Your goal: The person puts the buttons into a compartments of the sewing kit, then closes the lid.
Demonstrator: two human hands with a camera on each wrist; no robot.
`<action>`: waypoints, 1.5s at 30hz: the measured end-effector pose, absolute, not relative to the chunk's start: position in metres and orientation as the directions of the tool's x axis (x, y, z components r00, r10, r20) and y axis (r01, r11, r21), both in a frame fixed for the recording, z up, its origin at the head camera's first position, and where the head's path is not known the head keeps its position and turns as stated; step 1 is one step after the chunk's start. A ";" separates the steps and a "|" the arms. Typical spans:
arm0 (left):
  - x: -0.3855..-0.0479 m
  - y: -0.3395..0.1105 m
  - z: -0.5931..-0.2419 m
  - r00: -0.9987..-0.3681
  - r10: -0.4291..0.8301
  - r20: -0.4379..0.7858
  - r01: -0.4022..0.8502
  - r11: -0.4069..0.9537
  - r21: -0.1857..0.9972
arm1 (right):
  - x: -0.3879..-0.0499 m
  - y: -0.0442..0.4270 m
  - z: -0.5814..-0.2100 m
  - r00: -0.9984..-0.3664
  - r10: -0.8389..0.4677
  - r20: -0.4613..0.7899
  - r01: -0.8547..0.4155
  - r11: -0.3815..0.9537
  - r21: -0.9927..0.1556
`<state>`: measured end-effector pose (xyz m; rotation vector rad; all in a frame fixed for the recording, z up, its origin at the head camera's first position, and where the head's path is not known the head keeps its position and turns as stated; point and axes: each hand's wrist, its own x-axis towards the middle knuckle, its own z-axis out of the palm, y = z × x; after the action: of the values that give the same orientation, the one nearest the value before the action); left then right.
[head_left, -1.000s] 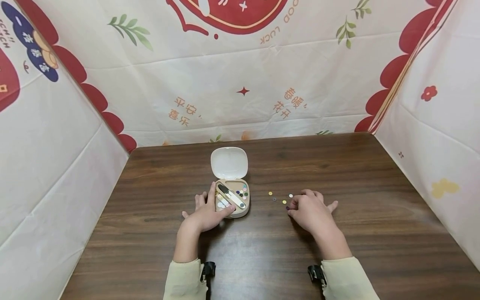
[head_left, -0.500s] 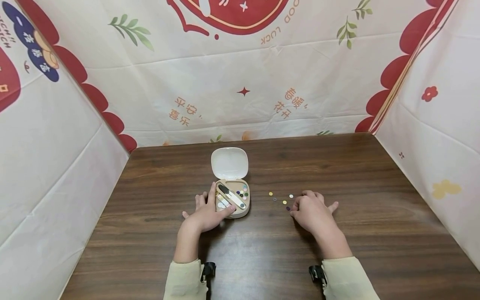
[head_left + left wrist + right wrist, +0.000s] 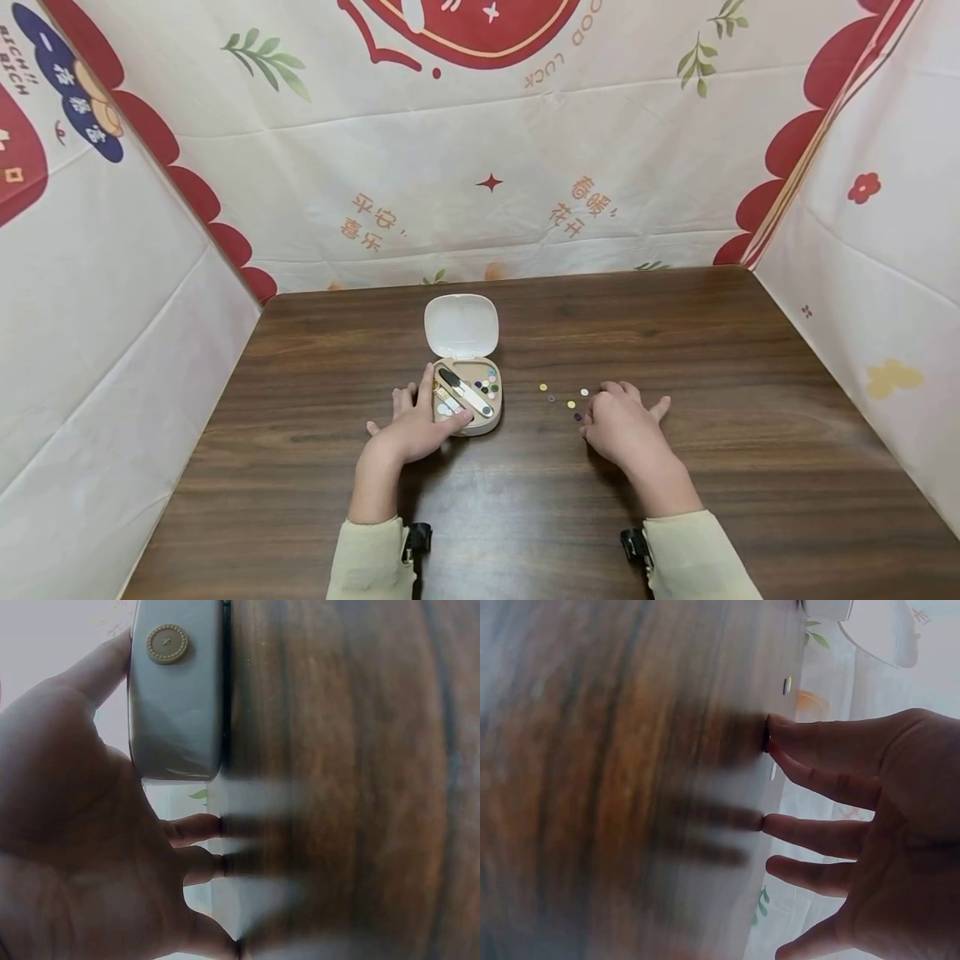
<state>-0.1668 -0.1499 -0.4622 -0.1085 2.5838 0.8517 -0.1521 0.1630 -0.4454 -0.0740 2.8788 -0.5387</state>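
A white sewing box (image 3: 480,427) with buttons stands with its lid (image 3: 461,326) raised. My left hand (image 3: 411,430) rests on it, thumb on the near rim, index finger along the left edge. In the left wrist view the other fingertips (image 3: 223,864) touch the table. Inside the box lie small coloured buttons (image 3: 487,383) and a long pale tool (image 3: 465,393) with a dark end. My right hand (image 3: 622,425) holds its thumb and index fingertips down at a dark purple button (image 3: 577,417); whether they pinch it is unclear.
Left of the right hand, two yellow buttons (image 3: 572,404), a grey button (image 3: 551,398) and a white button (image 3: 584,392) lie loose on the brown wooden table (image 3: 337,333). A printed cloth (image 3: 450,133) hangs behind and along both sides.
My right fingertips have drawn slightly away from the purple button, which now shows more fully from above. The left hand and the box keep their places.
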 end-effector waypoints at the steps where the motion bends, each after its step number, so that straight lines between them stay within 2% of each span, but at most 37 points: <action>1: -0.165 -0.149 -0.459 -0.913 0.057 -0.405 -0.195 0.810 0.553 | -0.152 0.163 -0.446 -0.977 -0.086 -0.196 -0.010 0.932 -0.362; 15: -0.167 -0.152 -0.465 -0.916 0.053 -0.399 -0.200 0.801 0.565 | -0.155 0.167 -0.443 -0.960 -0.135 -0.246 -0.050 0.945 -0.324; 31: -0.170 -0.152 -0.471 -0.916 0.047 -0.397 -0.199 0.808 0.554 | -0.158 0.166 -0.442 -0.963 -0.109 -0.248 -0.023 0.945 -0.325; 38: -0.162 -0.149 -0.450 -0.915 0.059 -0.399 -0.195 0.801 0.566 | -0.165 0.174 -0.434 -0.957 -0.121 -0.263 -0.016 0.929 -0.371; 45: -0.164 -0.149 -0.455 -0.917 0.056 -0.394 -0.197 0.797 0.571 | -0.177 0.168 -0.424 -0.967 -0.148 -0.207 -0.049 0.907 -0.419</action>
<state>-0.1640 -0.1489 -0.4554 -0.1061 2.5910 0.8835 -0.1773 0.1685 -0.4244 -0.1491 2.8356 -0.6135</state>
